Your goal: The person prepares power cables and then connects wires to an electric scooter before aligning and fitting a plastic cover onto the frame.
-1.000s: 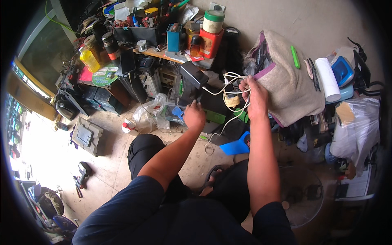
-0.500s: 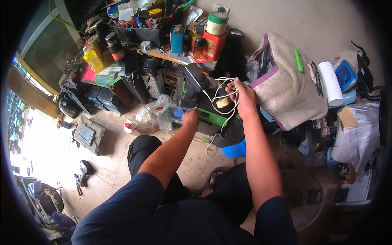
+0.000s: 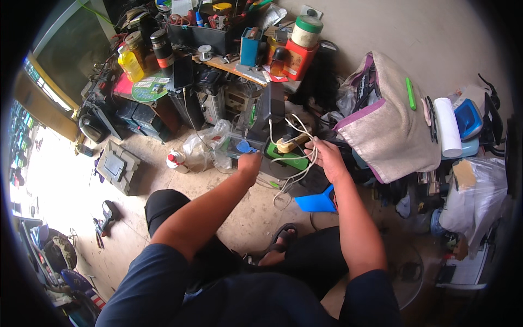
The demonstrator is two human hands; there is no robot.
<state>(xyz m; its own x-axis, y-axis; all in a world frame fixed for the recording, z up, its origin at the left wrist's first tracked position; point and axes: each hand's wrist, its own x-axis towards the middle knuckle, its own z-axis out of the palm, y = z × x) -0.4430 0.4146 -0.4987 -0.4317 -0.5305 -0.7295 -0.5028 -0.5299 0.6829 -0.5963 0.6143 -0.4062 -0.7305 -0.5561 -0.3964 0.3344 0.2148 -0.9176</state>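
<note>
White cable: its loops run through the right-hand fingertips, strands dropping below them and others reaching up-left.
Right hand: I see thumb and fingers closed loosely around the cable.
Left hand: fingers curled in; from my view I can't tell whether they grip anything.
Black adapter: beyond both hands, well apart from the fingers.
Blue piece: just past the left knuckles.
</note>
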